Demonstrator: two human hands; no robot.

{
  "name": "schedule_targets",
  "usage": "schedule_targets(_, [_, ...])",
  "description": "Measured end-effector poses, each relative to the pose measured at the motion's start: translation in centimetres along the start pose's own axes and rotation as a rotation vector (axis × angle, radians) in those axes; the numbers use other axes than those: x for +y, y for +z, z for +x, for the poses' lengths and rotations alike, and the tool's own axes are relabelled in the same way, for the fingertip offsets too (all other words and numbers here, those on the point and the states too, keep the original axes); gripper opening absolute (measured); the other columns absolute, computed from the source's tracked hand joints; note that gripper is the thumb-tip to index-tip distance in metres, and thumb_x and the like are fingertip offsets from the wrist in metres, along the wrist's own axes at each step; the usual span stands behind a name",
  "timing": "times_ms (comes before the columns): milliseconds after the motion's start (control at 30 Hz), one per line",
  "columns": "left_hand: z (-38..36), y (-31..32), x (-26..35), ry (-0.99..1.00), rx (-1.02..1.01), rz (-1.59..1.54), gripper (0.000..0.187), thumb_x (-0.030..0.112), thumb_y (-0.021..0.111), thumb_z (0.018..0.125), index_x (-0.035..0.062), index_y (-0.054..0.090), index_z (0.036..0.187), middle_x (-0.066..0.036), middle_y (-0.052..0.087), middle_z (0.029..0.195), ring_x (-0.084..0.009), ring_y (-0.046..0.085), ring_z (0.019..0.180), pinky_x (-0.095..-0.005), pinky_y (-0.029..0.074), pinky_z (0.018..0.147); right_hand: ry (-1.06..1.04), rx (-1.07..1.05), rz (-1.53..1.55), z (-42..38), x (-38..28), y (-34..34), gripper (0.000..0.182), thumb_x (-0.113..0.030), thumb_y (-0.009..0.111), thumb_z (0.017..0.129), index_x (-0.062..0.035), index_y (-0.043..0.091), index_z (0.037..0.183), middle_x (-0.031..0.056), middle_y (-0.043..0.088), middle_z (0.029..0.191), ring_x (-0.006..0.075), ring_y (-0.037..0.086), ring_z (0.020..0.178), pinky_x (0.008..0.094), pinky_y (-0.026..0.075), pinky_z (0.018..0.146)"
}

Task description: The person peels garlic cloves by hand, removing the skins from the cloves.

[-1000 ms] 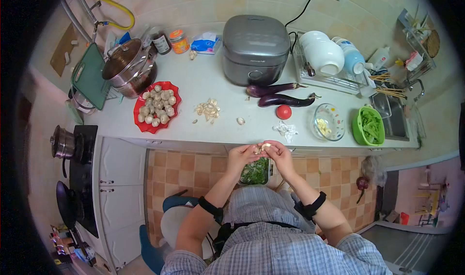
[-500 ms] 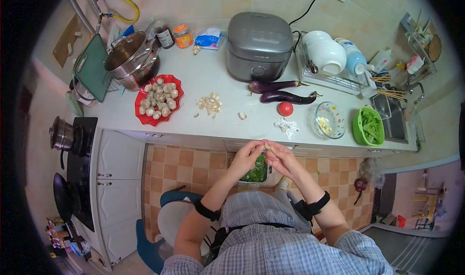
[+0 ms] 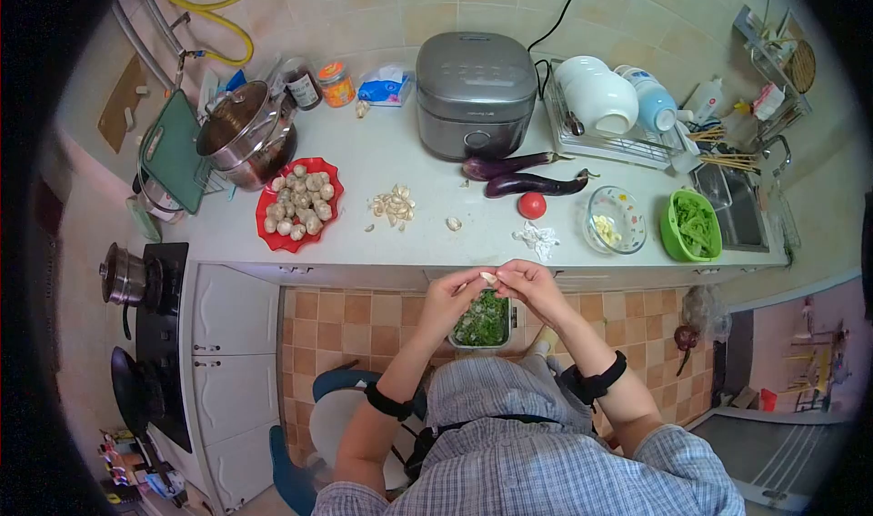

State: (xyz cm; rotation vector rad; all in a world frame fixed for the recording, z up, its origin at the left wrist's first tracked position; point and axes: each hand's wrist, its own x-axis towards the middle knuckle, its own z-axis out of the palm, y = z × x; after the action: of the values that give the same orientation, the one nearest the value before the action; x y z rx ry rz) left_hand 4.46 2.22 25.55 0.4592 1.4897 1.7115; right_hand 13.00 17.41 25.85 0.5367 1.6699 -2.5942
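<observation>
Between my two hands, just in front of the counter edge, is a small garlic clove point(image 3: 489, 279). My left hand point(image 3: 455, 296) pinches it from one side and my right hand point(image 3: 532, 289) from the other, fingertips closed. On the counter beyond lie a heap of garlic cloves point(image 3: 393, 206) and a single clove point(image 3: 454, 224). White garlic skins point(image 3: 536, 240) lie to the right. A glass bowl point(image 3: 638, 218) holds pale peeled cloves point(image 3: 607, 231). Below my hands, a container of chopped greens point(image 3: 482, 322) sits lower down, partly covered by them.
A red plate point(image 3: 337, 172) of mushrooms, a steamer pot point(image 3: 238, 143), a rice cooker point(image 3: 476, 98), two eggplants point(image 3: 536, 183), a tomato point(image 3: 532, 205) and a green basket point(image 3: 668, 234) of lettuce stand on the counter. A dish rack point(image 3: 627, 150) is at back right, a stove point(image 3: 168, 352) at left.
The view has tilted slightly. My hands have shifted a little left and turned the garlic clove, which now shows more clearly between the fingertips.
</observation>
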Motion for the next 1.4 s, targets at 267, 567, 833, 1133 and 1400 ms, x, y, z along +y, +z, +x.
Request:
schedule_targets(267, [0.2, -0.3, -0.8, 0.219, 0.049, 0.334, 0.020, 0.012, 0.054, 0.082, -0.0009, 0.058, 0.097, -0.003, 0.061, 0.079, -0.0101, 0.056, 0.073, -0.0220, 0.043, 0.069, -0.376, 0.032, -0.753, -0.7, -1.7, 0.9, 0.014, -0.010, 0.054, 0.082, 0.0028, 0.057, 0.087, 0.0039, 0.059, 0.079, 0.0087, 0.055, 0.071, 0.0207, 0.045, 0.065])
schedule_targets(567, [-0.3, 0.6, 0.9, 0.374, 0.105, 0.518, 0.023, 0.018, 0.054, 0.081, 0.0034, 0.059, 0.098, -0.015, 0.062, 0.078, -0.0221, 0.061, 0.070, -0.0288, 0.046, 0.062, -0.196, 0.113, -0.379, -1.2, -1.1, 0.7, 0.015, -0.010, 0.055, 0.082, 0.0026, 0.058, 0.088, 0.0033, 0.059, 0.075, 0.0061, 0.052, 0.063, 0.0188, 0.043, 0.058])
schedule_targets(833, [-1.0, 1.6, 1.0, 0.474, 0.156, 0.930, 0.020, 0.016, 0.053, 0.081, 0.0058, 0.060, 0.097, -0.018, 0.059, 0.078, -0.0323, 0.058, 0.068, -0.0361, 0.045, 0.057, -0.353, 0.208, -0.576, -1.2, 0.6, 1.0, 0.014, -0.012, 0.056, 0.081, 0.0013, 0.058, 0.086, 0.0020, 0.058, 0.069, 0.0044, 0.049, 0.057, 0.0185, 0.041, 0.051])
schedule_targets(1133, [-1.4, 2.6, 0.5, 0.424, 0.141, 0.755, 0.021, 0.015, 0.052, 0.081, 0.0052, 0.059, 0.098, -0.017, 0.060, 0.079, -0.0282, 0.061, 0.070, -0.0324, 0.046, 0.059, -0.321, 0.217, -0.263, -1.2, 2.1, 0.6, 0.014, -0.013, 0.052, 0.084, 0.0010, 0.056, 0.083, 0.0028, 0.056, 0.067, 0.0069, 0.049, 0.055, 0.0199, 0.041, 0.051])
schedule_targets(1400, [-0.5, 2.0, -0.4, 0.146, 0.084, 0.073, 0.023, 0.011, 0.051, 0.084, 0.0011, 0.057, 0.104, -0.003, 0.059, 0.064, -0.0022, 0.042, 0.048, -0.0183, 0.032, 0.041, -0.235, 0.113, -0.119, -1.3, -0.5, 0.8, 0.016, -0.012, 0.049, 0.085, 0.0031, 0.055, 0.087, 0.0040, 0.056, 0.068, 0.0086, 0.050, 0.057, 0.0215, 0.043, 0.053])
